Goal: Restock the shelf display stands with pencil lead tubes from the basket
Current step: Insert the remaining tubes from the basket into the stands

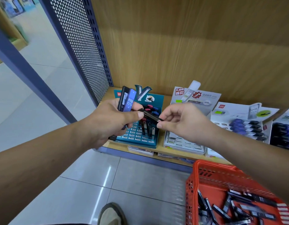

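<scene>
Pinching flat black tube (152,116) (slim, plastic), right hand (186,123).

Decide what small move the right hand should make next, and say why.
Probably the right hand should draw the tube clear of the left hand and lower it into an empty slot of the teal stand. It pinches one end; the left thumb presses the other, beside the bundle that hand grips. The stand just below has many empty slots.

Your left hand (111,122): grips a bundle of lead tubes (126,101), with a blue "HB 0.5" one facing you.
Your right hand (181,122): pinches the end of one dark tube (151,116); its other end is at your left thumb.
Teal stand (137,135): on the shelf behind both hands, partly filled.
Red basket (205,164): lower right, with loose tubes (229,207) inside.
</scene>
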